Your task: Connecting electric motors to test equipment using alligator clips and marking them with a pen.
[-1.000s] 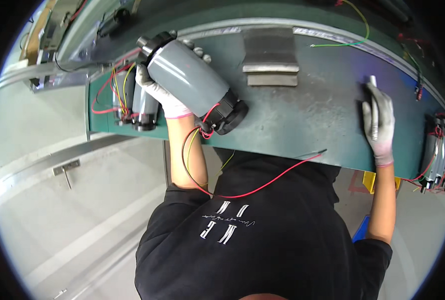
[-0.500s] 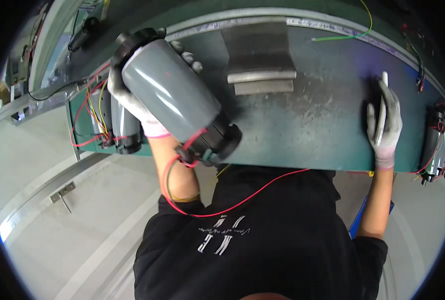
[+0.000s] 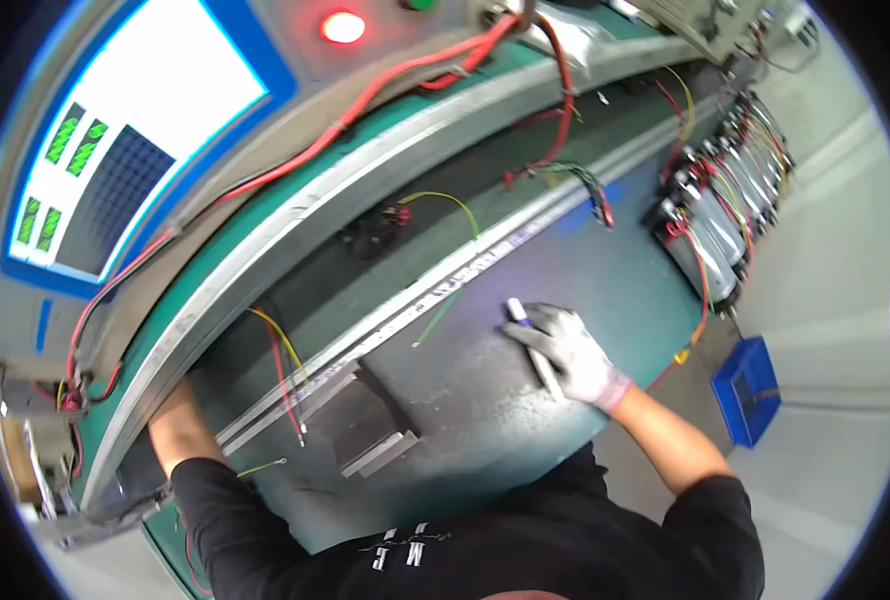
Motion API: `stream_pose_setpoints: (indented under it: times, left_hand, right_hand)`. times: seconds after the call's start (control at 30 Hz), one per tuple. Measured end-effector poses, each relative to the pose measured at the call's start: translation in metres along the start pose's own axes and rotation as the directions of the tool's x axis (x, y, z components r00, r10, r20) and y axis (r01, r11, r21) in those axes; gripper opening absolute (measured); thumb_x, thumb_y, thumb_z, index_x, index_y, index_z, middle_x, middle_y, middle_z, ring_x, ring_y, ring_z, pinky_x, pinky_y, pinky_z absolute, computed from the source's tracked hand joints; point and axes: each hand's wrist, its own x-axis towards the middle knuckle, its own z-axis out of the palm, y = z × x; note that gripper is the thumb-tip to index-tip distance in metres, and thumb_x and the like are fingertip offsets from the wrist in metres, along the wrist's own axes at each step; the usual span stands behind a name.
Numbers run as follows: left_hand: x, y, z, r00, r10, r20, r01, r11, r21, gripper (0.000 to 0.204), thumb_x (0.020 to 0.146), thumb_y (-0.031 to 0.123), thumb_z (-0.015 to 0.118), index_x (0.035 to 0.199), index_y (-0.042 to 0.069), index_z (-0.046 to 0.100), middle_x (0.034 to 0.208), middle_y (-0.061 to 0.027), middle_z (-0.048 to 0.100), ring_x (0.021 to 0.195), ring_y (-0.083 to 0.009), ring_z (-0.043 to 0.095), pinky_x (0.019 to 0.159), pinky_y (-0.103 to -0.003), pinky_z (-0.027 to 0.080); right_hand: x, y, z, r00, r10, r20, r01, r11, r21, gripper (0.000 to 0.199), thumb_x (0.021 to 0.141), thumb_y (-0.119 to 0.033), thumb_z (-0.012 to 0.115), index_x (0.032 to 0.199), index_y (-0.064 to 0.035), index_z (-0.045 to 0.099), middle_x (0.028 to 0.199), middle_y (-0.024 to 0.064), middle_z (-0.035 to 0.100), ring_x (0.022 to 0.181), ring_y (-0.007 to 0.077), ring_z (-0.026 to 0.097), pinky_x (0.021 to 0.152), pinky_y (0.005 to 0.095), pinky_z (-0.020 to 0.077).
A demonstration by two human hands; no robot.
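Your right hand [image 3: 570, 352] loosely gripped the slim white pen [image 3: 532, 345] flat on the green desk [image 3: 615, 270]; left hand hidden, state unknowable. Reaching blind risked snagging the red wires [image 3: 280, 370].

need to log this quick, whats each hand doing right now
Left hand: hidden beyond the grey metal rail; only the bare forearm shows, so cannot tell.
Right hand: in a grey glove, closed on a white marker pen, resting on the green worktop.

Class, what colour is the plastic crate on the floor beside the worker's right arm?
Blue: the plastic crate shows best in the head view, right of the bench.
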Motion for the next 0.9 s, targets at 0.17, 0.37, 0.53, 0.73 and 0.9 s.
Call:
stream_pose_setpoints:
  times: [0.17,0.37,0.53,0.73,0.9]
  left_hand:
    - [0.019,-0.01,0.015,0.999,0.036,0.025,-0.039,0.989,0.144,0.072,0.101,0.044,0.062,0.156,-0.002,0.052,0.147,-0.027,0.056,0.136,-0.0452,0.051,0.117,-0.051,0.043]
    - [-0.003,-0.007,-0.017,0.997,0.057,0.044,-0.066,0.969,0.238,0.071,0.101,0.034,0.064,0.159,-0.003,0.048,0.157,-0.0297,0.051,0.147,-0.0477,0.045,0.124,-0.051,0.037]
    - [-0.108,0.032,-0.05,0.929,0.325,-0.179,-0.315,0.946,0.081,0.071,0.102,0.026,0.065,0.162,-0.004,0.045,0.166,-0.0319,0.046,0.156,-0.0498,0.04,0.13,-0.051,0.032]
    - [-0.318,0.045,-0.027,0.701,0.573,-0.424,-0.635,0.772,-0.006,0.054,0.082,-0.008,0.06,0.135,-0.004,0.069,0.123,-0.0232,0.075,0.114,-0.0426,0.07,0.108,-0.047,0.052]
    - [-0.426,0.041,-0.02,0.8,0.485,-0.354,-0.548,0.83,-0.102,0.045,0.094,0.004,0.064,0.138,0.006,0.075,0.122,-0.0206,0.076,0.107,-0.0364,0.072,0.102,-0.052,0.046]
  right_hand:
    - [0.022,0.019,-0.039,0.949,-0.039,-0.313,-0.006,0.99,-0.143,0.053,0.081,0.006,0.062,0.132,-0.0055,0.072,0.124,0.0262,0.072,0.115,0.0442,0.069,0.103,0.0516,0.0552]
    - [0.235,0.129,-0.17,0.925,-0.231,-0.302,-0.013,0.774,-0.633,0.055,0.079,-0.017,0.074,0.132,-0.0014,0.071,0.131,0.0263,0.071,0.125,0.0443,0.067,0.107,0.0504,0.0554]
    - [0.361,0.187,-0.162,0.941,-0.327,-0.091,0.154,0.651,-0.744,0.066,0.071,-0.027,0.086,0.133,-0.0061,0.074,0.133,0.0208,0.074,0.12,0.0396,0.073,0.103,0.048,0.0579]
    - [0.321,0.175,-0.149,0.974,-0.165,-0.159,0.046,0.822,-0.568,0.065,0.066,-0.034,0.091,0.125,-0.0087,0.079,0.124,0.0203,0.078,0.115,0.0369,0.075,0.097,0.049,0.0602]
    - [0.286,0.148,-0.155,0.972,0.233,0.0,-0.21,0.875,-0.437,0.05,0.063,-0.039,0.095,0.102,-0.0094,0.086,0.101,0.0169,0.083,0.1,0.0325,0.08,0.089,0.0485,0.0625]
